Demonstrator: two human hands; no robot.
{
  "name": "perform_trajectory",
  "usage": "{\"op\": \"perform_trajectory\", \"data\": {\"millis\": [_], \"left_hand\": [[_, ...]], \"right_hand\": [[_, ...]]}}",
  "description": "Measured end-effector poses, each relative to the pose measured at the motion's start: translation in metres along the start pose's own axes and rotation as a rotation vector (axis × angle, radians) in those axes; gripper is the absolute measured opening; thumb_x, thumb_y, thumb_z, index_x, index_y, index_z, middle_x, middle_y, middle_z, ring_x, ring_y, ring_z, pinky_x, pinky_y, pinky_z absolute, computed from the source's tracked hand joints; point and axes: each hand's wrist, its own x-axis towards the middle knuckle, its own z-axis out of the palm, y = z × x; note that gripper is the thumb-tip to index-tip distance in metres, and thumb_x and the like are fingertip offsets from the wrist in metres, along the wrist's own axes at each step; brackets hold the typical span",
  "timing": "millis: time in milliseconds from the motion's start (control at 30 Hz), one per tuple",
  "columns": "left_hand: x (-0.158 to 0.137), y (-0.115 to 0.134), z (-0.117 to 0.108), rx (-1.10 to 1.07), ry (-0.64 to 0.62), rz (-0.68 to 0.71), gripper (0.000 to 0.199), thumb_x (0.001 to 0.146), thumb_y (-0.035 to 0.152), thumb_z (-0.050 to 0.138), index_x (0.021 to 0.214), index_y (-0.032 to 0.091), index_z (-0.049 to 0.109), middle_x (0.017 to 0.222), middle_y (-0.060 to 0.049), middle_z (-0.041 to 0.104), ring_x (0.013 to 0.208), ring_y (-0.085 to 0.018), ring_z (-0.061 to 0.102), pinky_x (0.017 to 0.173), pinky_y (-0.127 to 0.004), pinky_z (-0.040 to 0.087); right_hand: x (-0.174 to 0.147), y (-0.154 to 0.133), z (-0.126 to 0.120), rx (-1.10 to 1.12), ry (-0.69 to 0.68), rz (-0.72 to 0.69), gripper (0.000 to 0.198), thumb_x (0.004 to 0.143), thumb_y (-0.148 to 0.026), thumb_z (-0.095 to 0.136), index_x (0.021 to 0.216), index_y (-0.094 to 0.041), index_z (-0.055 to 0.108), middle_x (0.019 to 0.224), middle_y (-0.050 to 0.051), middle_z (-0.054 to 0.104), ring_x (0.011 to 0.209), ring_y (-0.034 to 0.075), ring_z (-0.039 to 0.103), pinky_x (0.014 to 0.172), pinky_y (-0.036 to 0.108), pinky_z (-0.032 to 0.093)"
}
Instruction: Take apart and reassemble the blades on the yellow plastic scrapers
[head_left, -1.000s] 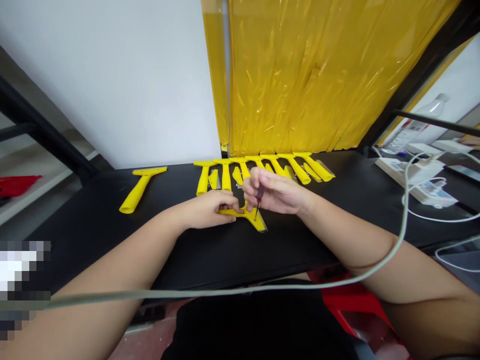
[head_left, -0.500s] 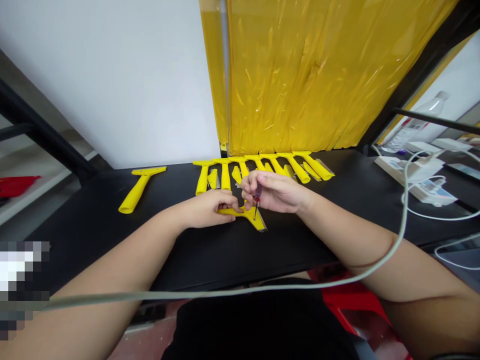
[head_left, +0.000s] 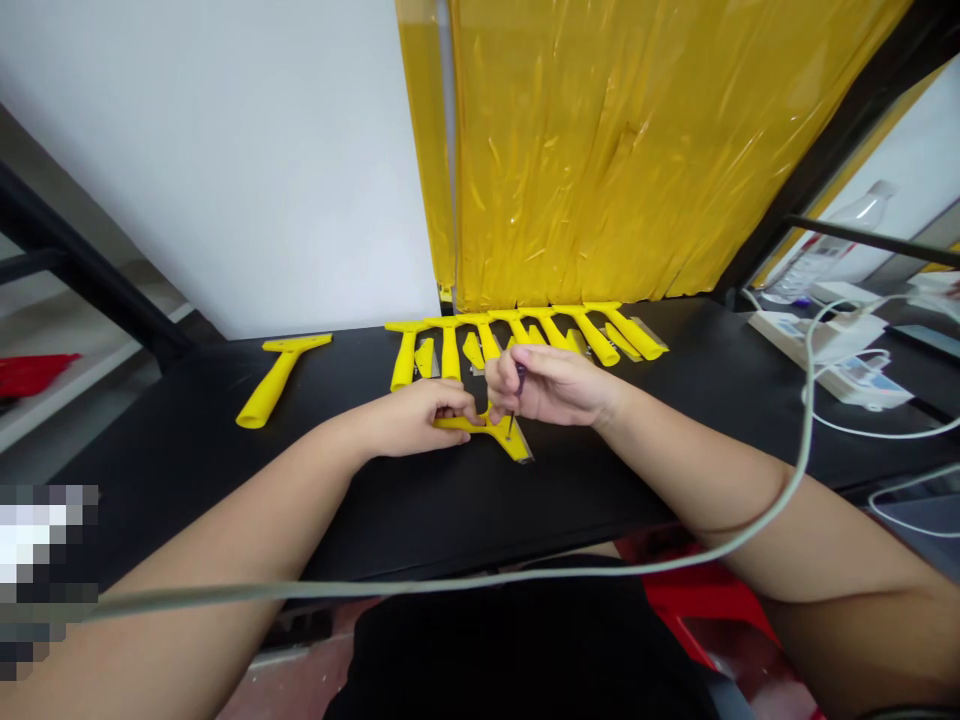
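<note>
My left hand [head_left: 427, 415] is closed around the handle of a yellow scraper [head_left: 513, 442] with a metal blade along its right edge. The scraper lies on the black table, its head toward the right. My right hand [head_left: 551, 385] grips a small screwdriver [head_left: 519, 378] with a dark handle. The screwdriver stands nearly upright, its thin shaft meeting the scraper's head near a screw hole. Behind my hands, several yellow scraper handles [head_left: 450, 350] lie in a row, with smaller yellow blade pieces [head_left: 425, 358] between them. My fingers partly hide that row.
Apart at the left lies another yellow T-shaped handle [head_left: 274, 385]. A pale cable [head_left: 480, 577] crosses in front of my forearms. White power strips [head_left: 847, 365] and a plastic bottle [head_left: 832, 245] stand at the right. Yellow plastic film [head_left: 600, 150] hangs behind the black table [head_left: 420, 510].
The screwdriver's handle has turned slightly within the fingers of my right hand. My left hand and the scraper stay in place.
</note>
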Motion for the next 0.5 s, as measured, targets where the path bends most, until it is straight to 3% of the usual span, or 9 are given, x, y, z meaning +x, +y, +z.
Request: {"op": "perform_trajectory", "data": {"millis": [133,233,400,500], "left_hand": [[0.0,0.0002,-0.0006,0.0,0.003,0.001,0.021,0.09,0.039,0.072,0.098,0.021,0.076,0.093,-0.004,0.063,0.08,-0.016,0.059,0.078,-0.028,0.049],[0.0003,-0.0003,-0.0007,0.0,0.0,0.0,0.021,0.09,0.039,0.072,0.099,0.021,0.076,0.093,-0.004,0.064,0.08,-0.016,0.059,0.078,-0.028,0.05],[0.0002,-0.0012,-0.0005,-0.016,0.004,0.006,0.019,0.09,0.037,0.073,0.101,0.022,0.076,0.099,-0.005,0.066,0.086,-0.017,0.061,0.081,-0.029,0.051],[-0.0002,-0.0002,-0.0007,-0.004,-0.005,-0.008,0.018,0.09,0.036,0.072,0.101,0.021,0.076,0.099,-0.005,0.066,0.086,-0.017,0.061,0.081,-0.029,0.05]], "right_hand": [[-0.001,-0.001,-0.0005,0.032,0.025,0.072,0.033,0.107,-0.054,0.053,0.1,-0.023,0.06,0.057,-0.01,0.033,0.051,0.011,0.033,0.067,0.03,0.047],[-0.0042,-0.0044,0.0025,0.082,0.04,0.071,0.025,0.102,-0.048,0.065,0.102,-0.027,0.052,0.066,-0.008,0.043,0.058,0.011,0.041,0.071,0.029,0.047],[-0.0039,-0.006,0.0041,0.047,0.058,0.05,0.034,0.093,-0.045,0.077,0.088,-0.022,0.052,0.089,-0.001,0.059,0.079,0.016,0.058,0.08,0.035,0.053],[-0.0011,-0.0033,-0.0003,0.021,0.026,0.064,0.037,0.1,-0.049,0.067,0.081,-0.02,0.054,0.071,-0.003,0.051,0.065,0.013,0.051,0.075,0.034,0.052]]}}
